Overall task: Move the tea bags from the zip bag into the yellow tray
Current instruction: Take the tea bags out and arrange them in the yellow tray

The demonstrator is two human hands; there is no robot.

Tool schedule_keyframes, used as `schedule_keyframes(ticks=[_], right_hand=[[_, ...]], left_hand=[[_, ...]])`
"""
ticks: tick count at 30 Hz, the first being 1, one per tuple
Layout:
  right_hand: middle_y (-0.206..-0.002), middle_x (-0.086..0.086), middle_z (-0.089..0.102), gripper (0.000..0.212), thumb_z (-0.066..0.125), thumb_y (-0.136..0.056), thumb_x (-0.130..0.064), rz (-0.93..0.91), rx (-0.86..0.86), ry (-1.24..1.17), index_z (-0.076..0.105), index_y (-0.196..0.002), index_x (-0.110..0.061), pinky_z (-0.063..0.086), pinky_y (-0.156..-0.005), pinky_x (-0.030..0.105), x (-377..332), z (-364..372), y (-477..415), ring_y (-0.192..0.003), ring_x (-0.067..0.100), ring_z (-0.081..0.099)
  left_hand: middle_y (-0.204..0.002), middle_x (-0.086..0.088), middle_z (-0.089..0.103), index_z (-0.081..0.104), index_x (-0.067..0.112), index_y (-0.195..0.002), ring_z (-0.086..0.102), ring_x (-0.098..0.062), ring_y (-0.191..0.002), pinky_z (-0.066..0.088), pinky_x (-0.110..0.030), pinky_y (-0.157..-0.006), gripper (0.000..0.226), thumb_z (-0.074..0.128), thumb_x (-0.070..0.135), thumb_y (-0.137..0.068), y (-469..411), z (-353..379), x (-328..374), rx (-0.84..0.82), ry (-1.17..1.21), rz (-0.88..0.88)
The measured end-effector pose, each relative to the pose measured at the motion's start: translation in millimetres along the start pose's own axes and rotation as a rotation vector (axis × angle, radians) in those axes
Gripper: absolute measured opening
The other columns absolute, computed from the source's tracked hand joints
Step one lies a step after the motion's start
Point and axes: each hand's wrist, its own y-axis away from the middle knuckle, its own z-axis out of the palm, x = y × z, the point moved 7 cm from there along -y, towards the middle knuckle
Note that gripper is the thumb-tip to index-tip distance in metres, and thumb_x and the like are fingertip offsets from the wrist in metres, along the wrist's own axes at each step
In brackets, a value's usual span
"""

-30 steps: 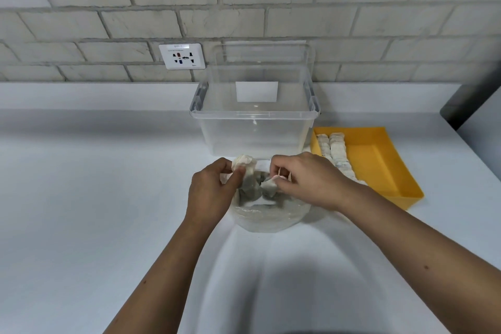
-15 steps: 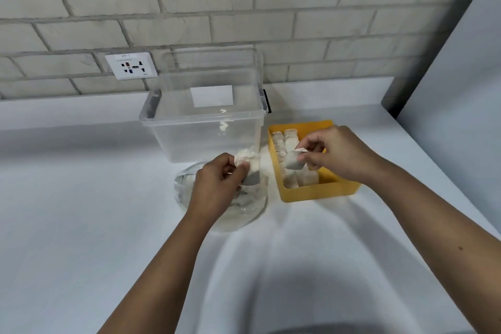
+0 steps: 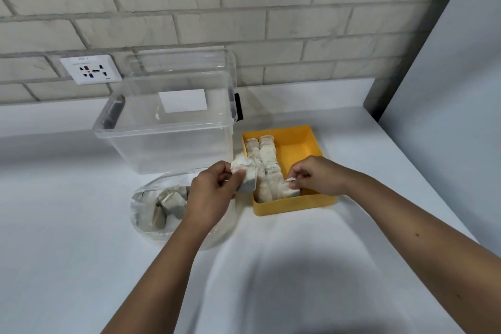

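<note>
A clear zip bag (image 3: 146, 214) lies open on the white counter with several tea bags (image 3: 169, 202) inside. To its right stands the yellow tray (image 3: 295, 205), holding two rows of tea bags (image 3: 267, 157) along its left side. My left hand (image 3: 212, 192) hovers between bag and tray, pinching a white tea bag (image 3: 245, 173) near the tray's left wall. My right hand (image 3: 315, 175) is inside the tray's near end, its fingertips gripping another tea bag (image 3: 290, 188) that stands at the front of the right row.
A large clear plastic box (image 3: 165, 138) stands behind the zip bag, touching the tray's far left corner. A wall socket (image 3: 90, 69) sits on the brick wall behind. A pale panel (image 3: 447, 89) rises at the right, past the counter's edge.
My right hand has carried its tea bag from the zip bag over to the tray and lowered it into the near end. My left hand has lifted its tea bag toward the tray.
</note>
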Motion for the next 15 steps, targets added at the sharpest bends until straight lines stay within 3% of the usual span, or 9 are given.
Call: schedule_keyframes(ticks=[3,7,11,15], right_hand=[[-0.086,-0.004,0.068,0.017,0.071,-0.088,-0.028,0.023,-0.05,-0.032,0.07,-0.102,-0.019,0.048,-0.078,0.025,7.8,8.4,-5.7,-0.082,0.009,0.062],[-0.081,-0.003,0.069,0.012,0.075,-0.084,-0.022,0.02,0.036,-0.131,0.069,-0.094,-0.018,0.05,-0.072,0.022,10.4,12.9,-11.7,-0.075,0.008,0.066],[-0.08,-0.004,0.068,0.012,0.078,-0.082,-0.019,0.029,0.084,-0.141,0.068,-0.088,-0.019,0.046,-0.062,0.012,11.3,18.4,-16.1,-0.072,0.006,0.064],[-0.085,-0.002,0.065,0.025,0.084,-0.074,-0.02,0.047,0.116,-0.119,0.068,-0.092,-0.016,0.047,-0.065,0.016,15.2,18.1,-17.3,-0.074,0.006,0.058]], left_hand=[[-0.068,0.001,0.071,0.065,0.022,-0.077,0.069,-0.018,-0.066,0.058,-0.05,-0.079,0.018,0.068,0.032,-0.092,-2.6,-0.6,-4.1,0.012,-0.007,-0.006],[-0.064,0.005,0.067,0.062,0.033,-0.07,0.068,-0.018,-0.066,0.058,-0.052,-0.081,0.023,0.069,0.032,-0.092,-5.4,-1.6,-10.0,0.024,-0.004,-0.03],[-0.068,0.001,0.069,0.066,0.02,-0.08,0.07,-0.02,-0.07,0.061,-0.047,-0.078,0.014,0.068,0.026,-0.093,-6.9,-0.1,-13.1,0.026,0.041,-0.055],[-0.08,-0.008,0.074,0.071,0.016,-0.088,0.072,-0.024,-0.082,0.063,-0.038,-0.071,0.011,0.069,0.026,-0.092,-7.1,2.4,-14.6,0.016,0.064,-0.077]])
